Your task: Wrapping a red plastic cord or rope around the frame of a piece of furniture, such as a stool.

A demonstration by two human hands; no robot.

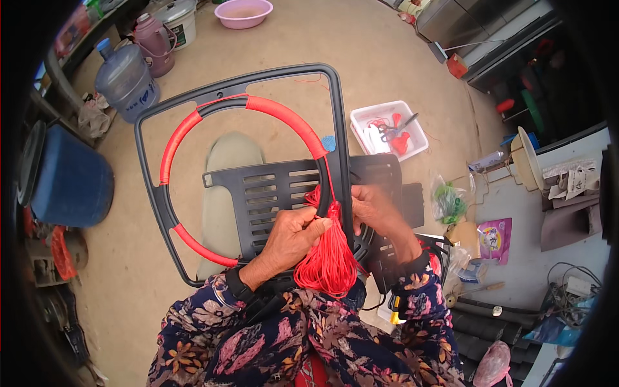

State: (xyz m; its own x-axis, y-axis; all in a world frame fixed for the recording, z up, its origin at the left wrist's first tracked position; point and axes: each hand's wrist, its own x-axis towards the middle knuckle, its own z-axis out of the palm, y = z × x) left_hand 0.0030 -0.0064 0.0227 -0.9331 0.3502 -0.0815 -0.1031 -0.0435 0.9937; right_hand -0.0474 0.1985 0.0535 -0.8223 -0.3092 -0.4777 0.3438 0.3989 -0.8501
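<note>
A black rectangular frame (340,116) with a large round ring (284,115) inside it stands tilted in front of me. Red cord is wound tightly over several stretches of the ring; black shows between them. Thumb and fingers of my left hand (287,238) close on the ring's lower right side. Right by its fingertips, a thick bundle of loose red cord (327,258) hangs down. Beyond the frame's right bar, my right hand (379,211) is curled and partly smeared by motion; what its fingers hold is hidden.
Behind the frame are a black slatted panel (271,187) and a pale green cushion-like shape (222,168). A white basket (419,138) holds scissors (389,134) and red pieces. Water bottle (126,84), blue barrel (74,180) and thermos (153,48) stand left; a pink basin (244,13) lies far off.
</note>
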